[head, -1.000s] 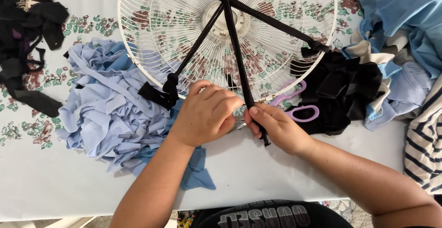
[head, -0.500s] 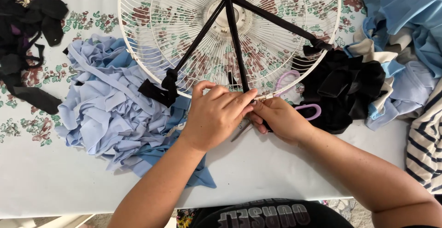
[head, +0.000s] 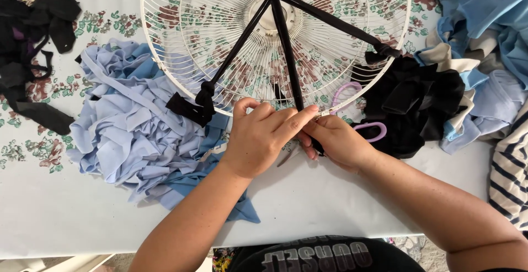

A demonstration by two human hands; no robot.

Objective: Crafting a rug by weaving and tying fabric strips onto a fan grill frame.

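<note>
At the near rim of a white fan guard point(head: 181, 41), two hands meet on a black fabric strip point(head: 283, 46).
The left hand point(head: 261, 137) and right hand point(head: 338, 140) pinch the strip's end where it crosses the rim; purple-handled scissors point(head: 360, 115) lie just beside the right hand, a blue fabric heap point(head: 132, 134) to the left on the surface point(head: 330, 200).

The left hand point(head: 263, 139) is sliding right along the rim of the white fan grille point(head: 181, 41), and now it is covering more of the right hand point(head: 336, 140), whose fingers are pinching the black strip point(head: 283, 41).
</note>
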